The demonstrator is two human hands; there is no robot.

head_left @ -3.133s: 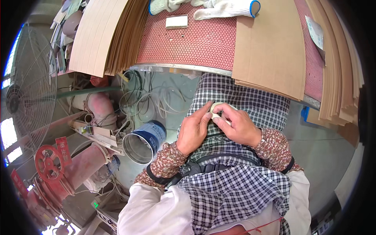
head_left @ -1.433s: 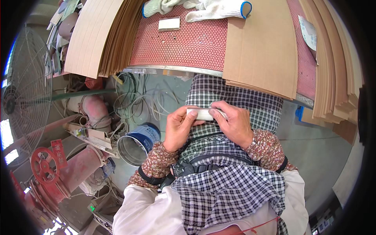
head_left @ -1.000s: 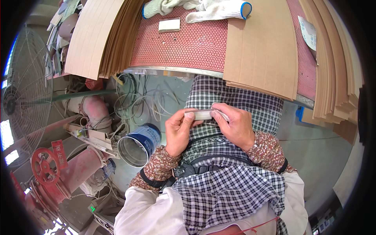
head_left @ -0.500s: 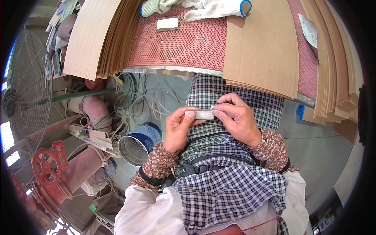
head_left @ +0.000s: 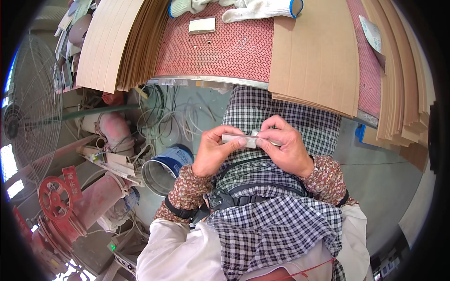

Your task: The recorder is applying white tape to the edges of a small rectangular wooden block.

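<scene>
Above my lap I hold a small flat, whitish rectangular piece (head_left: 251,142) with a thin brownish-grey edge. My left hand (head_left: 212,152) pinches its left end, thumb on the near side and fingers behind. At the other end my right hand (head_left: 291,149) grips it between thumb and fingers. A pale bit shows behind the piece by my right fingertips; I cannot make out whether it is separate. A similar whitish rectangular block (head_left: 202,25) lies on the red perforated mat (head_left: 213,54) of the table ahead.
White knitted gloves (head_left: 260,11) lie at the mat's far edge. Brown cardboard sheets (head_left: 316,61) overhang the table front, with upright cardboard stacks (head_left: 105,44) either side. Left are a fan (head_left: 30,114), hoses, red valve wheel (head_left: 57,198) and blue bucket (head_left: 171,164).
The piece has tipped, so its thin edge faces up more and less of its broad face shows. My left thumb has slid along it toward the right.
</scene>
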